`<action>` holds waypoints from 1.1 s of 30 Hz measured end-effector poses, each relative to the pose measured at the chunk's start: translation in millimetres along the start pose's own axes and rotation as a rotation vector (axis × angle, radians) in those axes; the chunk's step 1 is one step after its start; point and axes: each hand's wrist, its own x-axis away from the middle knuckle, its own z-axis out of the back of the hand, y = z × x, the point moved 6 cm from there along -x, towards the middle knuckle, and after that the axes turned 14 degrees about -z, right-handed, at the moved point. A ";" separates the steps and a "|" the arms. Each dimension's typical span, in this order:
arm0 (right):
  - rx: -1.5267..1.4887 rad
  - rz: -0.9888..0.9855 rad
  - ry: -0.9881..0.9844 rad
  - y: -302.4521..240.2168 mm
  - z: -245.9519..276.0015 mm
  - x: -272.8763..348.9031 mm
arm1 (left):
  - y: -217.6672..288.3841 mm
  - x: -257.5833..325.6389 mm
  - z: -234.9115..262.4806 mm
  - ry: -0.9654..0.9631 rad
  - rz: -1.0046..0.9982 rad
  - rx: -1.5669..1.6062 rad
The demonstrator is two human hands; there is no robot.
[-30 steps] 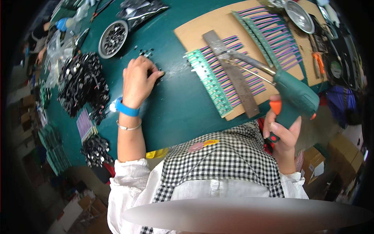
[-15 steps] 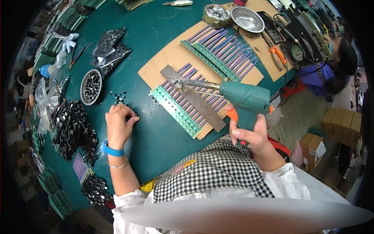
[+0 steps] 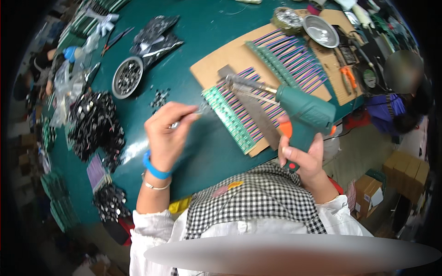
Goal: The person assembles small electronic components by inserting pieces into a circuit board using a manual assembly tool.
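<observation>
Dark green covers the bench [image 3: 193, 50], seen from the head camera above it, and cartons [image 3: 368, 193] stand on the floor beyond its right side. On a tan cardboard sheet [image 3: 216, 64] lies a green circuit-board strip [image 3: 230, 119], with multicoloured wires [image 3: 247, 72] running from its far edge beneath a flat metal bar [image 3: 258, 112]. Further back on the same sheet are more green board strips [image 3: 276, 66], likewise wired.

The right hand [image 3: 305, 158] grips a green soldering gun [image 3: 307, 110] by its handle, a finger at the orange trigger (the barrel points left, its tip by the upper end of the bar; contact I cannot tell). The left hand [image 3: 166, 131], a blue wristband [image 3: 156, 166] behind it, hovers left of the near strip with thumb and forefinger brought together; whether something small sits between them is too blurred to tell. Just past this hand, small black parts [image 3: 159, 98] lie scattered near a steel bowl [image 3: 121, 95] filled with similar pieces. Bundled black cables [image 3: 94, 124] heap further left.
</observation>
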 end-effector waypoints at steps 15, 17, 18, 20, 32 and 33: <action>0.240 0.068 0.074 -1.3 -37.0 -19.1 | 78.8 6.0 -41.3 -0.197 -0.402 -0.039; 0.242 0.054 0.055 0.6 -39.9 -19.8 | 80.4 9.5 -42.7 -0.168 -0.489 -0.003; 0.284 0.106 0.078 -5.3 -42.9 -18.6 | 83.2 10.9 -43.0 -0.174 -0.528 -0.007; 0.327 0.153 0.100 -8.8 -43.9 -18.3 | 83.8 13.0 -43.5 -0.197 -0.600 -0.017; 0.429 -0.059 0.008 9.6 -30.1 -17.2 | 64.2 20.8 -53.1 -0.308 -0.215 0.127; 0.429 -0.058 0.002 10.5 -31.7 -17.7 | 62.5 21.8 -52.7 -0.305 -0.213 0.123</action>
